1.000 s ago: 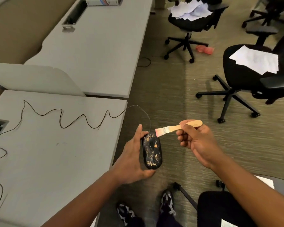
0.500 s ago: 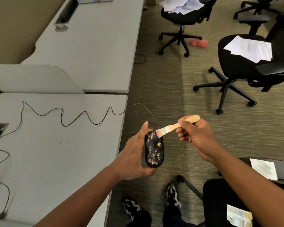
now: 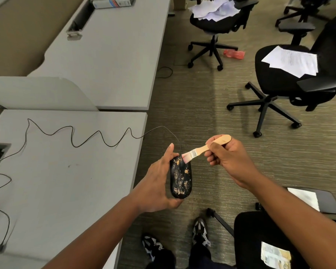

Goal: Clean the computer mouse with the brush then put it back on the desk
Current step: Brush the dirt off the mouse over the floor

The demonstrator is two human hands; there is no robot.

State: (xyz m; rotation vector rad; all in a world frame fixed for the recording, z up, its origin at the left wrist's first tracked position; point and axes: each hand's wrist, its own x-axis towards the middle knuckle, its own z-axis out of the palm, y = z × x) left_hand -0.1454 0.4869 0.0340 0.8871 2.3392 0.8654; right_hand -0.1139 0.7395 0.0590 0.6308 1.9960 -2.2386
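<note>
So the mouse (image 3: 180, 176) is off the bench (image 3: 66, 181) right now, held out over the carpet (image 3: 211, 117) just past the bench's right edge. The left hand (image 3: 157, 183) cups it from the left side and underneath, fingers wrapped around the body with the thumb sticking up along its far end. It's black and pretty grubby, tan flecks all over the top. The right hand (image 3: 231, 162) has the brush (image 3: 204, 149) pinched by its wooden handle, fingers curled tight on it, and the pale bristles are touching the far end of the mouse right about where the cable (image 3: 85, 139) comes out. That cable arcs back over the bench edge and squiggles left across the bench top, so the mouse is tethered. Room-wise, the gap between the bench edge and the person's knees is all open carpet, shoes (image 3: 201, 232) visible below the hands. The near part of the bench top beside the left arm is bare apart from the cable and another lead at the far left. A black office chair (image 3: 279, 90) with papers (image 3: 291, 61) on the seat sits well off to the right, another chair (image 3: 215, 26) farther back, and a second bench (image 3: 109, 61) lies beyond a low divider (image 3: 37, 94).
</note>
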